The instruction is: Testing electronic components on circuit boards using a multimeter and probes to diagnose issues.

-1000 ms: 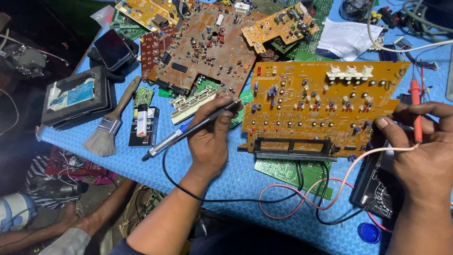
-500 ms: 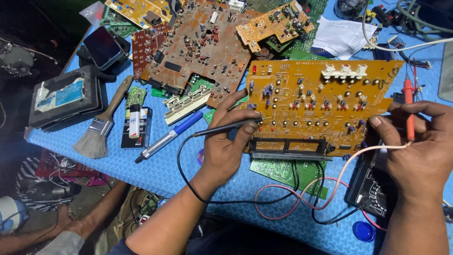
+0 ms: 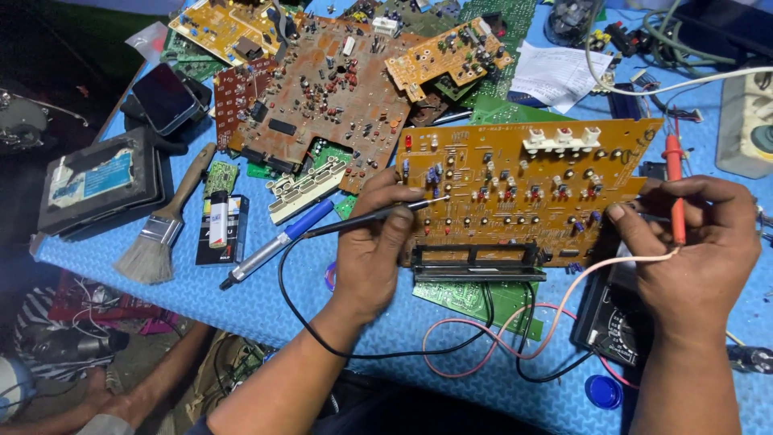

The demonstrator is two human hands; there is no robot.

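Black probe (image 3: 378, 215) in left hand (image 3: 372, 250), on orange board (image 3: 523, 189).

Single head-worn view, looking steeply down, close over the blue mat (image 3: 266, 306); forearms enter from 6 o'clock.

– What's hidden?
– The right hand (image 3: 692, 258) covers most of the multimeter (image 3: 620, 322).
– Anything cut off?
– The white power strip (image 3: 749, 121), at the right edge.

Electronics repair workshop: blue worktop (image 3: 266, 310) strewn with circuit boards (image 3: 322, 89), multimeter (image 3: 616, 326), soldering iron (image 3: 278, 246), brush (image 3: 157, 234), tangled cables (image 3: 644, 36).
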